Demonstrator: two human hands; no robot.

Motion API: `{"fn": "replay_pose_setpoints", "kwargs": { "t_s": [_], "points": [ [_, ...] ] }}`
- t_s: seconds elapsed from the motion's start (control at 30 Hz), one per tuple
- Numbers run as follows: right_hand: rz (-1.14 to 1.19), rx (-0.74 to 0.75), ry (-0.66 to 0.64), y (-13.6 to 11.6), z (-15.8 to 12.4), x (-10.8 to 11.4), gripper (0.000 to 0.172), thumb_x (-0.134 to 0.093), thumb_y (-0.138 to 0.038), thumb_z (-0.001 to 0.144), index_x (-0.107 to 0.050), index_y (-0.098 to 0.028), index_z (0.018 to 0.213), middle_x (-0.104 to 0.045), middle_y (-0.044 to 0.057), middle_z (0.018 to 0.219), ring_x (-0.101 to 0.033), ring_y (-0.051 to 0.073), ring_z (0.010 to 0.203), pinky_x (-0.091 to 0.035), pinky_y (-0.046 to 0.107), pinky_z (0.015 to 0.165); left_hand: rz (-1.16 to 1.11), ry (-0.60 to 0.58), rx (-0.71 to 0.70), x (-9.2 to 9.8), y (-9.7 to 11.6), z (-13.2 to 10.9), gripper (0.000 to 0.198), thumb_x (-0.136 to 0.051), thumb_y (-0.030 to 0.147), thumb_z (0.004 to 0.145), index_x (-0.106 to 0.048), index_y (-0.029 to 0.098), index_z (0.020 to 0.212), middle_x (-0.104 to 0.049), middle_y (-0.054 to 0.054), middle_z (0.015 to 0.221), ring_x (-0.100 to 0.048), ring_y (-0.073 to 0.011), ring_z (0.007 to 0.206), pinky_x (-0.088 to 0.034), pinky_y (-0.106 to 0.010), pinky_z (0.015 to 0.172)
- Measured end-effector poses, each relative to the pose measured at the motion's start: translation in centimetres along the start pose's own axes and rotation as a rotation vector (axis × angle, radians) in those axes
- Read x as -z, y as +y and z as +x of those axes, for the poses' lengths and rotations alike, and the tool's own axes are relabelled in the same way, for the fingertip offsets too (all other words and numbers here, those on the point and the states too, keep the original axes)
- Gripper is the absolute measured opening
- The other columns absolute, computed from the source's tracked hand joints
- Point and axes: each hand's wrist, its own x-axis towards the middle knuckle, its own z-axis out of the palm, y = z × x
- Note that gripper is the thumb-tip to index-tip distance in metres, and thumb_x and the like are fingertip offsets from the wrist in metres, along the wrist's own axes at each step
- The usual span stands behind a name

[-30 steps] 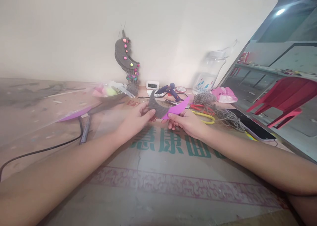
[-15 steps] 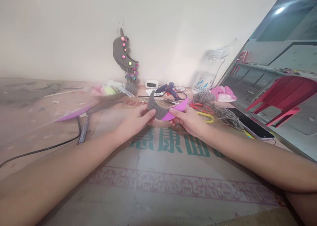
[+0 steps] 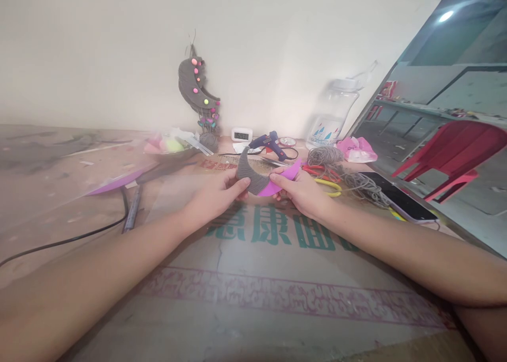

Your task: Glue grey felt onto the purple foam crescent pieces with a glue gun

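Note:
A crescent-shaped piece (image 3: 257,178) is held above the table between both hands. Its left half is wrapped in grey twine and its right half is bare pink. My left hand (image 3: 216,195) pinches the grey part with thumb and fingers closed on it. My right hand (image 3: 301,192) grips the pink end, thumb on top. A strand of the grey twine (image 3: 336,164) lies in a loose pile just right of my right hand.
A finished grey crescent ornament with coloured beads (image 3: 196,90) leans on the white wall. A blue glue gun (image 3: 271,144), small clock (image 3: 241,135), clear jar (image 3: 332,113), scissors (image 3: 327,185), phone (image 3: 400,199) and pink bag (image 3: 358,149) lie behind. A black cable (image 3: 79,235) runs left. Printed cardboard (image 3: 273,277) covers the table.
Both hands with the crescent have shifted slightly; the hold stays the same.

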Motion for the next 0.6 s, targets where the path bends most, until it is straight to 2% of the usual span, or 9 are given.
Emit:
{"fn": "replay_pose_setpoints", "kwargs": {
  "t_s": [0.17,0.27,0.4,0.6],
  "points": [
    [0.089,0.004,-0.045,0.15,0.22,0.05,0.031,-0.063,-0.046,0.077,-0.061,-0.015,0.079,-0.061,0.001,0.067,-0.054,0.010,0.054,-0.043,0.023,0.051,-0.001,0.031,0.003,0.15,-0.05,-0.02,0.031,-0.043,0.048,0.086,-0.054,0.019,0.082,-0.058,0.001,0.072,-0.053,-0.0146,0.069,-0.039,-0.027,0.065],
    [0.018,-0.010,-0.089,0.40,0.28,0.15,0.034,-0.064,-0.047,0.076,-0.063,-0.013,0.075,-0.061,0.003,0.062,-0.055,0.010,0.054,-0.043,0.023,0.051,-0.009,0.055,0.005,0.22,-0.17,0.04,0.034,-0.042,0.049,0.086,-0.053,0.018,0.079,-0.058,0.001,0.072,-0.053,-0.0138,0.068,-0.039,-0.027,0.065],
    [-0.116,-0.015,-0.096,0.58,0.19,0.15,0.030,-0.067,-0.042,0.075,-0.068,-0.013,0.073,-0.061,0.002,0.059,-0.053,0.009,0.051,-0.040,0.021,0.046,0.024,0.030,0.011,0.18,-0.18,0.10,0.034,-0.044,0.050,0.085,-0.054,0.018,0.080,-0.060,0.000,0.072,-0.053,-0.0144,0.067,-0.040,-0.027,0.065],
    [-0.137,0.003,-0.102,0.37,0.08,0.06,0.027,-0.067,-0.039,0.075,-0.070,-0.013,0.072,-0.060,0.002,0.058,-0.053,0.009,0.051,-0.041,0.021,0.045,0.060,-0.005,0.014,0.13,0.07,-0.01,0.034,-0.045,0.051,0.084,-0.055,0.018,0.079,-0.060,0.000,0.072,-0.052,-0.0141,0.065,-0.038,-0.026,0.061]
  ]
}}
